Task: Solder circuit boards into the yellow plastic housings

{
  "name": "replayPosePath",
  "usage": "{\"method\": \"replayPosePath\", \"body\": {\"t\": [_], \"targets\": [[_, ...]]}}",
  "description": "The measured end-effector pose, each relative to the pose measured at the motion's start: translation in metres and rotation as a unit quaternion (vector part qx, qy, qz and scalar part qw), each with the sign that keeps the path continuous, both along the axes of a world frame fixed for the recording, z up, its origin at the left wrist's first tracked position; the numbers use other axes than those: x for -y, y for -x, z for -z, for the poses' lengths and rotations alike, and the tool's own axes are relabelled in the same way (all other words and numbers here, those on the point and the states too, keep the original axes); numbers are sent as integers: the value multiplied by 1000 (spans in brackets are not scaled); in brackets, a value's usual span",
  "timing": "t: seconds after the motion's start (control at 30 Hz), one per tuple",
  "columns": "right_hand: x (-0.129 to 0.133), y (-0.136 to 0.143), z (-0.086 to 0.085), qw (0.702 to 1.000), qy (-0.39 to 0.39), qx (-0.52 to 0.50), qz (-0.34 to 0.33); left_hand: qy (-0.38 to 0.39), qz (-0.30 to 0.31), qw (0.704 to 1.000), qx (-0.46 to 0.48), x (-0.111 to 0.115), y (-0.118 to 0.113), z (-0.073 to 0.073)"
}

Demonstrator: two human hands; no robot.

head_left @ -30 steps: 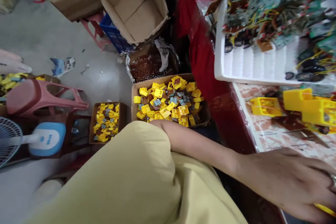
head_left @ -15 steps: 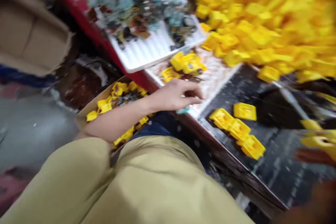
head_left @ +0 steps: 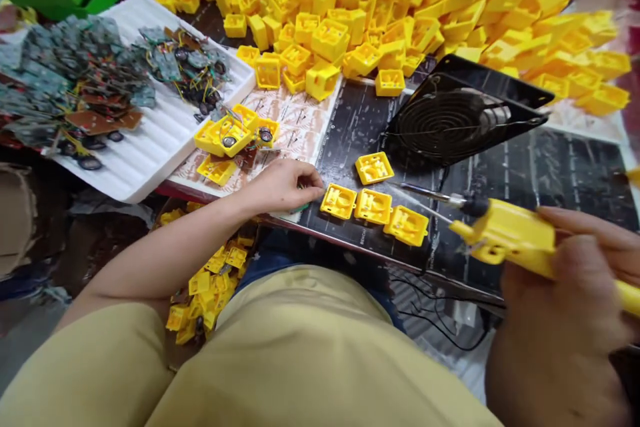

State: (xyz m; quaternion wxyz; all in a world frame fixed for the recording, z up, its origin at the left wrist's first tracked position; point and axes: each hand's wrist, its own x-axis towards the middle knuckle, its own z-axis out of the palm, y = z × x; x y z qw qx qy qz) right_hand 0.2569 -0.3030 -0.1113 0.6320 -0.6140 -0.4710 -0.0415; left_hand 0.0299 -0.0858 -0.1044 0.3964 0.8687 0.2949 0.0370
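Observation:
My left hand (head_left: 286, 185) rests at the bench's front edge, its fingers curled and thumb close to the forefinger. A small green piece (head_left: 301, 208) shows under it; what the fingers pinch is hidden. Beside its fingertips lies a row of three open yellow plastic casings (head_left: 373, 205). Another yellow casing (head_left: 375, 167) sits just behind them. My right hand (head_left: 575, 287), partly blurred, grips a yellow soldering gun (head_left: 520, 233). The gun's metal iron and thin feed tube point left and converge near the rear casing.
A white ribbed tray (head_left: 150, 153) holds tangled circuit boards and wires. Yellow casings with round parts (head_left: 230, 137) lie beside it. A large heap of yellow casings (head_left: 320, 27) fills the back. A black fan (head_left: 450, 113) stands behind the row. Below is a carton of casings (head_left: 215, 287).
My view has swung to the right and sharpened. The soldering gun in my right hand now points toward the casings. My left hand stays low near the bench edge, close to the row.

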Motion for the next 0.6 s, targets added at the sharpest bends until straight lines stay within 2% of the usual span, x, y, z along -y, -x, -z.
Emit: {"method": "replayPosePath", "body": {"t": [0.03,0.1,0.2,0.3,0.37,0.47,0.6], "targets": [[2,5,-1,1000,1,-2,-2,-2,11,1000,-19,-1,-3,-3],[4,13,-5,998,26,25,-50,-20,30,997,-62,-1,-10,-9],[0,17,-7,983,40,123,-128,-44,50,991,-116,-2,-19,-17],[-6,14,-1,967,47,183,-169,-38,69,987,-143,-5,-26,-23],[-10,12,4,962,52,188,-193,-38,79,983,-158,-6,-29,-26],[-13,12,7,958,47,186,-214,-43,87,979,-180,-7,-33,-30],[-19,18,1,954,75,209,-202,-42,90,977,-187,-7,-36,-31]]}}
